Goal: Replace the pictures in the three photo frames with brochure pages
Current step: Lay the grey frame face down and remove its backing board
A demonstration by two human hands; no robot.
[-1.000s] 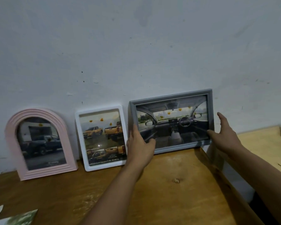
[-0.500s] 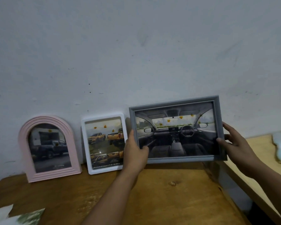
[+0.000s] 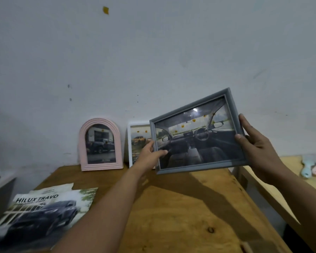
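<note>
I hold a grey photo frame (image 3: 199, 136) tilted in the air above the wooden table (image 3: 181, 212); it shows a car interior page. My left hand (image 3: 150, 156) pinches its left edge, and my right hand (image 3: 254, 145) grips its right edge. Against the wall stands a pink arched frame (image 3: 100, 145) with a dark pickup picture. Beside it a white frame (image 3: 133, 137) with yellow pickups is partly hidden behind the grey frame and my left hand. A car brochure (image 3: 42, 214) lies on the table's near left.
A white wall (image 3: 153, 61) rises behind the table. To the right, across a gap, a lighter wooden surface (image 3: 288, 172) carries a blue and a pink brush-like object (image 3: 312, 167). A grey object (image 3: 0, 196) sits at the far left.
The grey frame has been lifted off the table and away from the wall, and now tilts up on its right. Both hands still hold it. The brochure has come into view.
</note>
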